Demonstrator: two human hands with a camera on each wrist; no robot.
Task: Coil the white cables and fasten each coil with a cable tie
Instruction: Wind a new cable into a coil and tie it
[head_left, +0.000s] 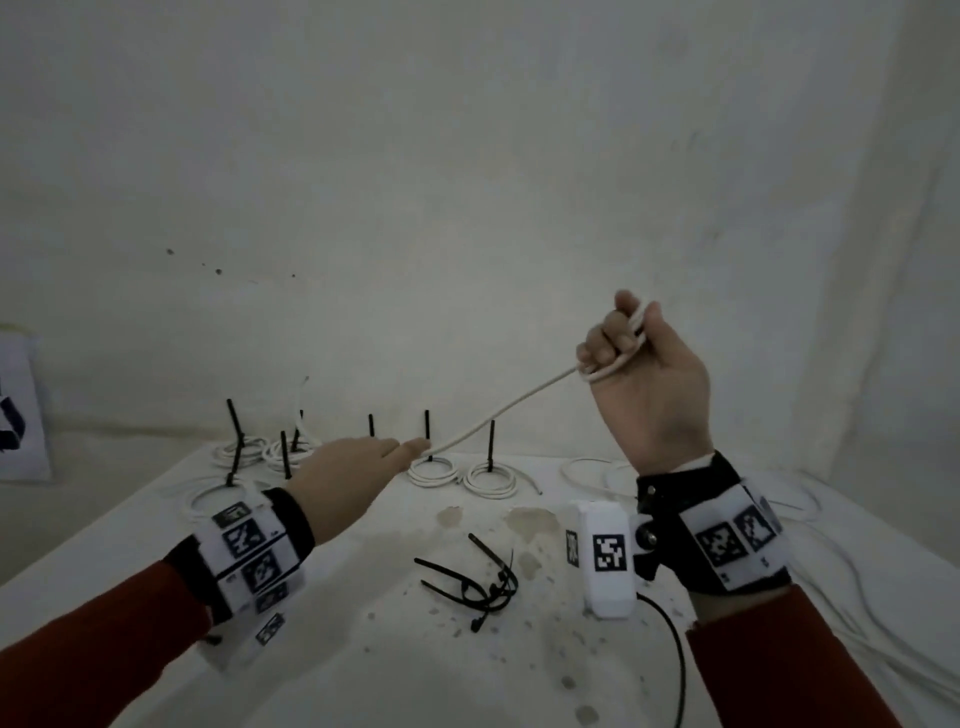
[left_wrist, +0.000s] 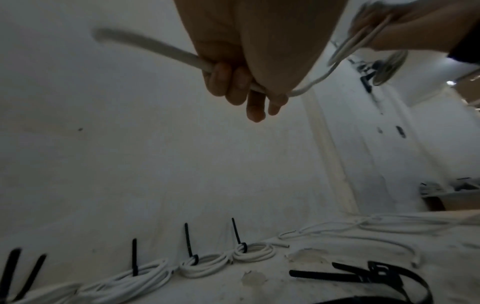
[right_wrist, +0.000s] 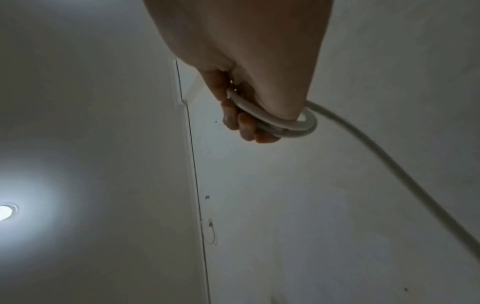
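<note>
- The thin white round cable (head_left: 498, 413) ran taut through the air above the white table (head_left: 363, 675), between both hands.
- The right hand (head_left: 647, 374), raised, had its fingers curled round a few small loops.
- The left hand (head_left: 345, 478), lower, had fingers clamped on the free stretch.
- To coil neatly, the person would likely feed slack evenly, matching each turn to the loops held.
- Finished white coils with upright black ties (head_left: 491, 478) and loose black plastic cable ties (head_left: 478, 582) lay on the table.
</note>
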